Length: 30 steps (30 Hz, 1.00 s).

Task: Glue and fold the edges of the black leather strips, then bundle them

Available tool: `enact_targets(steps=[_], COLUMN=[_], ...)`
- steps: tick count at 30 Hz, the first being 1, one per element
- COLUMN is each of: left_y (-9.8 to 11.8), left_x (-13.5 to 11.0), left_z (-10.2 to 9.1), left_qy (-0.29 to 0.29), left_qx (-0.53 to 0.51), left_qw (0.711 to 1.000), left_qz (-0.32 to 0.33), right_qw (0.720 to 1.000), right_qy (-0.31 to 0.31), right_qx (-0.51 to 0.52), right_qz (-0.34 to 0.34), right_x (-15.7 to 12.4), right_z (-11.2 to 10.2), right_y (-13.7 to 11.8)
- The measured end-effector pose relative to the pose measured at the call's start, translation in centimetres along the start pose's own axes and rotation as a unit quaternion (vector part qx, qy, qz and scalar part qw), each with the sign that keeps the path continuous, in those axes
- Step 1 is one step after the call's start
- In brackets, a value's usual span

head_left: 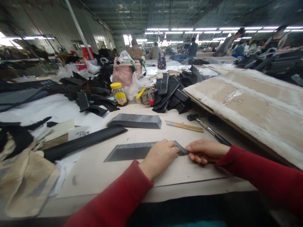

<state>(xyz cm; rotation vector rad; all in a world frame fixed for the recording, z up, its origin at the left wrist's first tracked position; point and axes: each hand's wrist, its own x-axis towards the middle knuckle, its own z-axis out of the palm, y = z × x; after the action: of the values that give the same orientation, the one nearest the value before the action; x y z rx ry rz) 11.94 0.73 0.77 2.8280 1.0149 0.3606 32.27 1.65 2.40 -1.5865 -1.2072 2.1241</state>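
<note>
A dark grey strip of material (132, 152) with slanted ends and a speckled lighter upper edge lies on the pale board before me. My left hand (163, 154) rests over its right part, with bent fingers gripping the material. At the strip's right end, my right hand (205, 151) is closed, thumb and forefinger pinching the tip. Both hands are close together, and part of the strip shows between them. Behind it sits a stack of similar grey strips (136, 121). A wooden-handled, ruler-like flat stick (184, 126) and a hammer (208, 127) lie beyond my right hand.
Piles of black strips (169, 91) stand at the back, near a yellow-lidded jar (119, 94) and a pink bag (121, 74). Large cardboard sheets (246, 97) overhang on the right. A long black piece (85, 142) and cloth scraps (30, 179) lie left. People work farther off.
</note>
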Motion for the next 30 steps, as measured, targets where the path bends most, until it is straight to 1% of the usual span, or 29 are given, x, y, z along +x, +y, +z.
enact_targets(steps=[2,4,7,9,11,13,14,15,16,18,21,23,24,26,30], left_y=[-0.1,-0.1,-0.1,-0.1,-0.2,-0.2,-0.2,-0.2,-0.2,-0.2,-0.2,-0.2,-0.2,-0.1,-0.1], left_x=[0.0,0.0,0.0,0.0,0.0,0.0,0.0,-0.1,-0.1,-0.1,-0.1,-0.1,-0.1,0.0,0.0], left_z=[0.1,0.3,0.3,0.3,0.2,0.3,0.3,0.3,0.3,0.4,0.4,0.4,0.4,0.4,0.3], left_qy=[0.007,0.013,0.017,0.017,0.017,0.017,0.017,0.018,0.019,0.021,0.019,0.016,0.015,0.013,0.010], left_qx=[-0.007,-0.011,-0.016,-0.023,-0.032,-0.037,-0.036,-0.035,-0.033,-0.028,-0.023,-0.022,-0.023,-0.023,-0.017], left_qw=[1.000,1.000,0.999,0.999,0.998,0.998,0.998,0.998,0.998,0.998,0.998,0.998,0.998,0.998,0.998], left_qz=[-0.006,-0.011,-0.025,-0.036,-0.044,-0.051,-0.054,-0.056,-0.058,-0.060,-0.060,-0.060,-0.060,-0.059,-0.058], right_qw=[0.999,0.994,0.969,0.939,0.891,0.841,0.826,0.821,0.826,0.853,0.899,0.910,0.907,0.885,0.815], right_qy=[0.011,0.042,0.100,0.144,0.188,0.220,0.228,0.233,0.236,0.233,0.221,0.213,0.213,0.226,0.269], right_qx=[-0.044,-0.101,-0.211,-0.290,-0.376,-0.436,-0.450,-0.450,-0.438,-0.389,-0.301,-0.275,-0.276,-0.304,-0.396], right_qz=[-0.002,-0.030,-0.077,-0.111,-0.172,-0.232,-0.251,-0.261,-0.264,-0.259,-0.230,-0.227,-0.237,-0.270,-0.325], right_x=[0.1,0.3,0.7,0.9,1.0,1.1,1.1,1.1,1.2,1.3,1.6,1.7,1.7,1.6,1.5], right_z=[0.3,0.5,0.9,1.2,1.6,2.0,2.1,2.2,2.2,2.1,1.9,1.9,2.0,2.2,2.8], right_y=[-0.4,-0.7,-1.0,-1.0,-0.8,-0.5,-0.3,0.0,0.2,0.7,1.0,1.1,1.2,1.4,1.9])
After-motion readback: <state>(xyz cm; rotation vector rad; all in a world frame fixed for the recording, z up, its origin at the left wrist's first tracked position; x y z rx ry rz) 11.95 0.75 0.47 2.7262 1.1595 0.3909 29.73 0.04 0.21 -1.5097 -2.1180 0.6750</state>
